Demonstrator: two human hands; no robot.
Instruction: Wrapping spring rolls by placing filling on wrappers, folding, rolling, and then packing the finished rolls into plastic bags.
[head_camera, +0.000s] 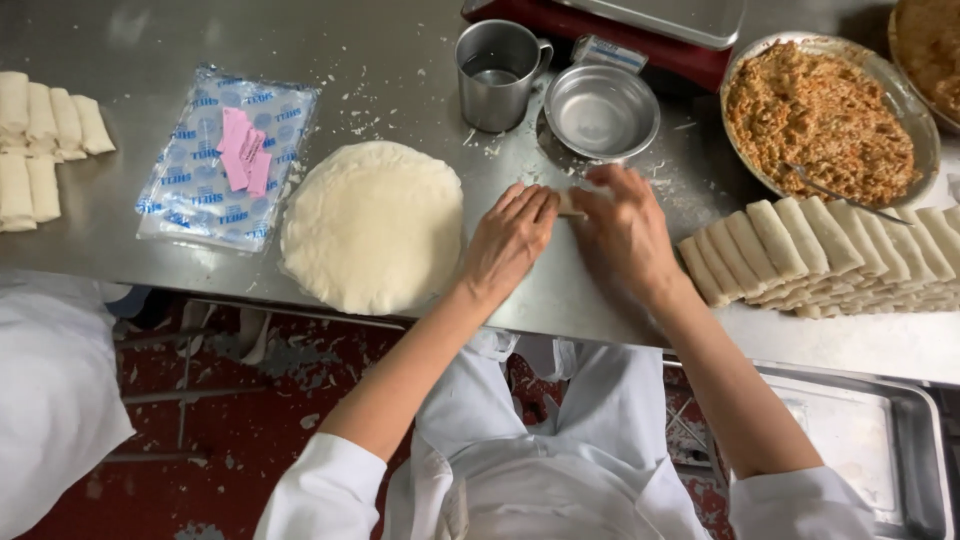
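Note:
My left hand (508, 240) and my right hand (625, 228) lie side by side on the steel table (400, 50), fingers curled over a pale roll of wrapper (570, 203) that shows only between them. A round stack of thin white wrappers (372, 226) lies just left of my left hand. To the right of my right hand sits a row of finished pale rolls (820, 250). Behind those is a wide metal bowl of brown-orange minced filling (820, 115) with a spoon (835, 193) in it.
A small empty metal bowl (601, 110) and a metal mug (497, 72) stand behind my hands. A plastic packet with pink slips (228, 155) lies at left, more rolls (45, 135) at far left. A steel tray (880, 440) sits low at right.

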